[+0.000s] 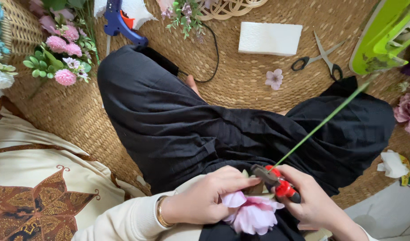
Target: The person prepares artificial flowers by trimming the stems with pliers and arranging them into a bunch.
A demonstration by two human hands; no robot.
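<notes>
Closest to me, my left hand [200, 198] grips the pink flower head [251, 214] in my lap, fingers pinching just below where the green stem [323, 120] leaves it. Right beside the flower, my right hand [314, 201] is closed around the red-handled cutters [276, 183], whose blades meet the stem's base. I'd keep the cut close to the flower, blades square. Well beyond the flower lie scissors [318, 60] and a white foam block [269, 39] on the woven mat [240, 85].
</notes>
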